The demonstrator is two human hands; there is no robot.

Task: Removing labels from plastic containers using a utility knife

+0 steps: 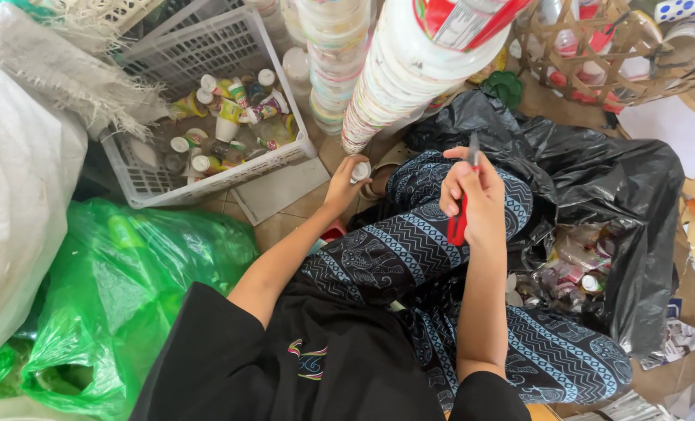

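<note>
My left hand [346,184] is stretched forward over the tiled floor and grips a small white bottle [360,171]. Above my knee, my right hand [472,199] is closed on a red-handled cutter [458,222] whose grey blade sticks up past my fingers. I sit on the floor in patterned blue trousers. A white plastic crate [148,183] holding several small bottles with white caps [230,117] lies just beyond my left hand.
Tall stacks of white plastic cups [410,70] lean over my knees. A black bin bag [597,179] with plastic scraps lies open at my right. A green bag [121,288] and a white sack [12,187] fill the left. A wicker basket [613,54] stands at the back right.
</note>
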